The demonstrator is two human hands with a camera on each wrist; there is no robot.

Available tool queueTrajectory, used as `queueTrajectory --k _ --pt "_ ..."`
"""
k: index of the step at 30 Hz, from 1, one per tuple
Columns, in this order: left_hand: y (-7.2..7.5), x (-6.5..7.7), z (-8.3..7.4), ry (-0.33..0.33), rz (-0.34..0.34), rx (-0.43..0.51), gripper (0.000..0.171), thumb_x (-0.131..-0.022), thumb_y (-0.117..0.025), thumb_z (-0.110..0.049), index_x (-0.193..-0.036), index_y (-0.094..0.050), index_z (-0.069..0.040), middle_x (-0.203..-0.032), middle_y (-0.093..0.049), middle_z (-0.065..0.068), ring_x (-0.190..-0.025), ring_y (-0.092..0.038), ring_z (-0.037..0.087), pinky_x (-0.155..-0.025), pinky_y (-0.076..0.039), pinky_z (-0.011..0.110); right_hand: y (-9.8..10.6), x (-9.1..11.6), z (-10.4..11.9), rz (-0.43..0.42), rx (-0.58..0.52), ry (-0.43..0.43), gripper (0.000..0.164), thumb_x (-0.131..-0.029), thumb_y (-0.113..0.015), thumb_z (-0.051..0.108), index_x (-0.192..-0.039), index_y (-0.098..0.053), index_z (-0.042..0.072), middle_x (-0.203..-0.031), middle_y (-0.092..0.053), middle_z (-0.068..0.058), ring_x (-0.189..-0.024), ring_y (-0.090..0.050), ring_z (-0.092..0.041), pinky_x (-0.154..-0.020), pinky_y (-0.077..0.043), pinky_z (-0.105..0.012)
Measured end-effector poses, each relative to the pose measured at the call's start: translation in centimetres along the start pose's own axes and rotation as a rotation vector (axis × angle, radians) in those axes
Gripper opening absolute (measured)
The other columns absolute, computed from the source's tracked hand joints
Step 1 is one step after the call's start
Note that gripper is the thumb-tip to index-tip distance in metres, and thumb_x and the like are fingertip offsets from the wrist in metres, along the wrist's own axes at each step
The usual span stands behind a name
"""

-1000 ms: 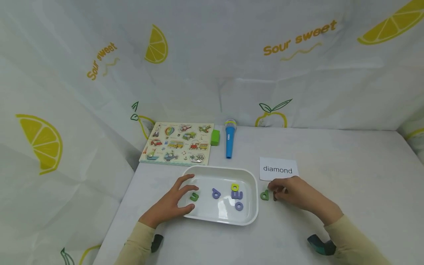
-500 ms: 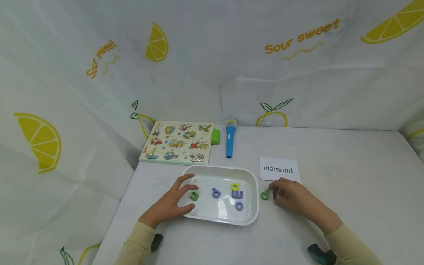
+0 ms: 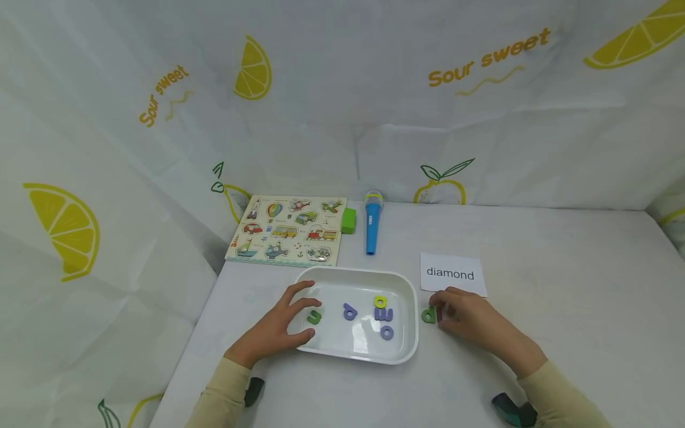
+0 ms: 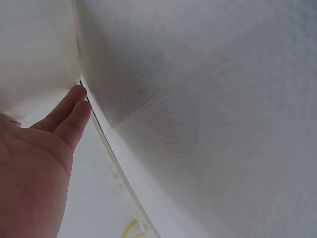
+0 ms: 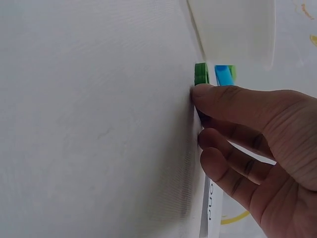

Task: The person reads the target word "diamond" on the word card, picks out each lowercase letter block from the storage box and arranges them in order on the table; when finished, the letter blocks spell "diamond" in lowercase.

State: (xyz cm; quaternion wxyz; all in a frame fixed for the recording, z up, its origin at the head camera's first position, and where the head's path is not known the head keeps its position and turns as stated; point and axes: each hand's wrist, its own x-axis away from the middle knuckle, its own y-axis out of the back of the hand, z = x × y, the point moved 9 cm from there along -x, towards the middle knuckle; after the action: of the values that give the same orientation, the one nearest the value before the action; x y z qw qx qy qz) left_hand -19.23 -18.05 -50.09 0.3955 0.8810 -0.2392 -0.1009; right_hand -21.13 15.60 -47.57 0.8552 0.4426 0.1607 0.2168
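My right hand (image 3: 473, 315) pinches a narrow dark letter piece (image 3: 440, 314) between thumb and fingers, low over the table and right beside a green letter d (image 3: 428, 315). The fingers largely cover the dark piece. Just above that hand lies a white card (image 3: 449, 282) printed "diamond". My left hand (image 3: 273, 327) lies over the left rim of a white tray (image 3: 358, 356), fingers and thumb spread around a green letter n (image 3: 314, 318). Also in the tray are a purple d-like letter (image 3: 350, 312), a yellow letter (image 3: 380, 302), a purple m (image 3: 383, 315) and a purple o (image 3: 387, 333).
Behind the tray lies a picture puzzle board (image 3: 289, 230) with vehicles. A green block (image 3: 348, 220) touches its right edge, and a blue toy microphone (image 3: 372, 226) lies beside that. A white cloth with lemon prints (image 3: 342, 107) hangs behind the table.
My right hand has shifted slightly left, bringing the dark letter piece closer up against the green d. The left hand stays where it was.
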Motion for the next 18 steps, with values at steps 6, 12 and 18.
queueTrajectory --k 6,12,18 --pt "0.0 0.0 0.0 0.000 -0.001 -0.006 0.046 -0.091 -0.073 -0.034 -0.134 -0.060 -0.027 -0.164 -0.019 -0.012 -0.140 -0.039 0.027 -0.103 -0.046 0.051 0.0 -0.2 -0.2 0.019 0.031 -0.028 0.040 -0.073 -0.087 0.001 -0.108 -0.071 0.010 -0.097 -0.067 0.007 -0.082 -0.057 -0.012 -0.072 -0.054 -0.030" --pt "0.1 0.0 -0.2 -0.012 -0.007 -0.005 0.045 -0.091 -0.074 -0.032 -0.134 -0.060 -0.026 -0.163 -0.020 -0.011 -0.141 -0.038 0.028 -0.104 -0.045 0.052 1.2 -0.6 1.2 -0.021 0.016 0.015 0.043 -0.074 -0.088 0.004 -0.112 -0.070 0.009 -0.104 -0.070 0.000 -0.087 -0.063 -0.017 -0.074 -0.058 -0.034" --pt "0.1 -0.1 -0.3 -0.015 -0.005 0.000 0.045 -0.091 -0.074 -0.031 -0.133 -0.060 -0.025 -0.163 -0.020 -0.010 -0.141 -0.037 0.027 -0.105 -0.044 0.052 2.3 -1.4 4.9 -0.093 -0.094 0.145 0.045 -0.076 -0.087 0.001 -0.116 -0.069 0.012 -0.109 -0.067 0.001 -0.091 -0.066 -0.020 -0.069 -0.059 -0.031"
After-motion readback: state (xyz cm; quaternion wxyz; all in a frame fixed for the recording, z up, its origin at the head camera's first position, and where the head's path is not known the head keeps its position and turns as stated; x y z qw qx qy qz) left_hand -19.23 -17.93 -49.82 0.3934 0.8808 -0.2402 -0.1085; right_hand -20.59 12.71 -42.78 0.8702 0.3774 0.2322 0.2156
